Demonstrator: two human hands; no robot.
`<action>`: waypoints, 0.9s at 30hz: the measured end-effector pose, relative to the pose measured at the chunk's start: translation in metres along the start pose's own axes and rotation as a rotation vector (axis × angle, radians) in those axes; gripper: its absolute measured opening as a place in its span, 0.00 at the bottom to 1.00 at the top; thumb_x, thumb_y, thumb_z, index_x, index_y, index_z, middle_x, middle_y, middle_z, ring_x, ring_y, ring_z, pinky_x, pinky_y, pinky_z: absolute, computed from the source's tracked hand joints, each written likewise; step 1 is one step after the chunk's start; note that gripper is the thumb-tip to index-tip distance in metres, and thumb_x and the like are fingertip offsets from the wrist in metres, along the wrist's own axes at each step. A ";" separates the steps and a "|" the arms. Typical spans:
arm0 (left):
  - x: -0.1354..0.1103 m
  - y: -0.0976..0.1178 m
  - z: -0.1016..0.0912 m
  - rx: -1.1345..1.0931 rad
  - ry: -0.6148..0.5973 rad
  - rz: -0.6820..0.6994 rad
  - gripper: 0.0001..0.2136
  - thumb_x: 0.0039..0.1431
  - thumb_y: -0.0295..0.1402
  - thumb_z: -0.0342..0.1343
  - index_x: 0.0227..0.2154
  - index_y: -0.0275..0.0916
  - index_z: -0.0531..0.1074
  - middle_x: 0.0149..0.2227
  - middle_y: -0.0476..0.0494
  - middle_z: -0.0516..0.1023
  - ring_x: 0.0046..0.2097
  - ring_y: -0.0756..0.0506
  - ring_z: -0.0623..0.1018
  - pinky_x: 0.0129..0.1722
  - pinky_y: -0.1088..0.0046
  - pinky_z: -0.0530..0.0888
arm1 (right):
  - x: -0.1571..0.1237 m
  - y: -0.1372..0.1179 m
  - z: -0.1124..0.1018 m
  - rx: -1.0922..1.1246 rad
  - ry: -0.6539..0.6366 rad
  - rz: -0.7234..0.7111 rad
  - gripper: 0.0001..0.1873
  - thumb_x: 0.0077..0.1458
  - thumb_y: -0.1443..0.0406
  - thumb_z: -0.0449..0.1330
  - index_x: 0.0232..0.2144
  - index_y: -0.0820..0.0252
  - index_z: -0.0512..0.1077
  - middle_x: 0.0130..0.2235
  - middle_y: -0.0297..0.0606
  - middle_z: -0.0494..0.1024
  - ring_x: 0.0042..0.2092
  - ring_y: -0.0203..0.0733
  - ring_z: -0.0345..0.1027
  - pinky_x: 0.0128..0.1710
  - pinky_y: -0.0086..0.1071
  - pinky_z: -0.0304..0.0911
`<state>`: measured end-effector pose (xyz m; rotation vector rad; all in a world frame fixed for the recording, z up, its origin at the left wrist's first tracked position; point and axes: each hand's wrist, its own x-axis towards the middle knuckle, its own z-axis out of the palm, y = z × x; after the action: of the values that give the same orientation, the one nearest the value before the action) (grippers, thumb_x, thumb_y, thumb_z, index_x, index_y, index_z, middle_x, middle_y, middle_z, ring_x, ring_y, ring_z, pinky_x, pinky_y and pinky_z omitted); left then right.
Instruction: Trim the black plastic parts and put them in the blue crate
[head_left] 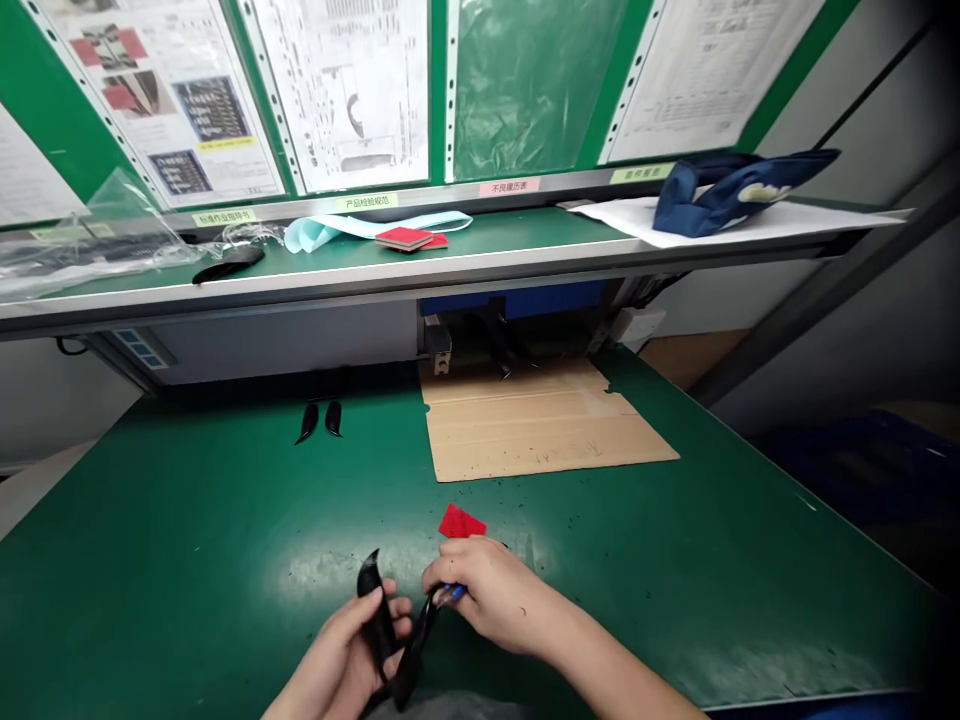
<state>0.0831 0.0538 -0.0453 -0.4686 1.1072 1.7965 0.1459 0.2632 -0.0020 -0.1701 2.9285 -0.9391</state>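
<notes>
My left hand [339, 648] is closed on a glossy black curved part [380, 622], its pointed tip standing up past the thumb. A second black curved part [411, 660] slants between the hands; its upper end meets the fingers of my right hand [499, 598]. Those fingers are pinched together, and a small blue object [454, 592] shows between them, too covered to name. Just beyond my right hand, a red piece of sheet [460, 521] lies on the green table [210, 570].
A cardboard sheet [517, 440] lies at the back of the table. Two black curved parts [334, 418] rest to its left. Above runs a shelf with red pads [405, 238], light blue cloth [322, 232], plastic bags [90, 245] and navy cloth [697, 195].
</notes>
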 end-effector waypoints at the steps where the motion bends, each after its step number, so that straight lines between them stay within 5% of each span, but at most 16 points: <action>1: 0.001 -0.002 0.002 0.044 -0.093 -0.001 0.20 0.50 0.36 0.64 0.44 0.32 0.71 0.38 0.36 0.77 0.36 0.43 0.76 0.34 0.66 0.73 | 0.004 -0.007 -0.002 0.012 0.010 0.008 0.11 0.54 0.70 0.58 0.35 0.48 0.75 0.32 0.30 0.76 0.34 0.37 0.68 0.32 0.28 0.56; 5: -0.002 -0.002 0.016 0.225 -0.399 0.041 0.19 0.45 0.35 0.68 0.42 0.35 0.74 0.35 0.41 0.75 0.33 0.47 0.73 0.35 0.70 0.71 | 0.013 -0.023 -0.003 0.086 0.154 0.128 0.11 0.57 0.66 0.57 0.43 0.51 0.72 0.39 0.35 0.76 0.39 0.41 0.68 0.40 0.32 0.59; 9: -0.009 0.007 0.036 0.119 -0.407 0.081 0.17 0.50 0.35 0.65 0.44 0.39 0.75 0.37 0.42 0.77 0.39 0.44 0.75 0.43 0.67 0.70 | -0.001 -0.026 -0.002 0.403 0.302 0.261 0.15 0.55 0.60 0.61 0.46 0.48 0.68 0.44 0.34 0.73 0.41 0.41 0.67 0.44 0.34 0.61; 16: -0.006 0.006 0.057 -0.055 -0.366 0.116 0.15 0.51 0.33 0.63 0.43 0.40 0.75 0.40 0.40 0.80 0.46 0.39 0.76 0.53 0.61 0.65 | -0.012 -0.025 0.009 0.761 0.294 0.405 0.12 0.53 0.61 0.62 0.39 0.52 0.66 0.33 0.31 0.69 0.35 0.39 0.63 0.37 0.31 0.62; 20: -0.001 0.003 0.062 -0.089 -0.315 0.158 0.10 0.53 0.33 0.62 0.39 0.39 0.76 0.40 0.40 0.80 0.47 0.39 0.76 0.53 0.62 0.66 | -0.008 -0.019 0.009 0.938 0.169 0.312 0.07 0.53 0.62 0.60 0.34 0.56 0.65 0.30 0.29 0.67 0.33 0.36 0.61 0.33 0.29 0.59; 27: 0.005 -0.009 0.062 -0.006 -0.326 0.187 0.17 0.52 0.33 0.63 0.46 0.41 0.73 0.38 0.43 0.79 0.44 0.42 0.76 0.49 0.66 0.67 | -0.007 -0.017 0.003 0.477 0.064 0.298 0.03 0.50 0.65 0.62 0.28 0.53 0.69 0.24 0.28 0.69 0.26 0.37 0.61 0.27 0.29 0.54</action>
<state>0.0974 0.1099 -0.0206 -0.0699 0.9414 1.9546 0.1550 0.2485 0.0058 0.3136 2.5773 -1.5565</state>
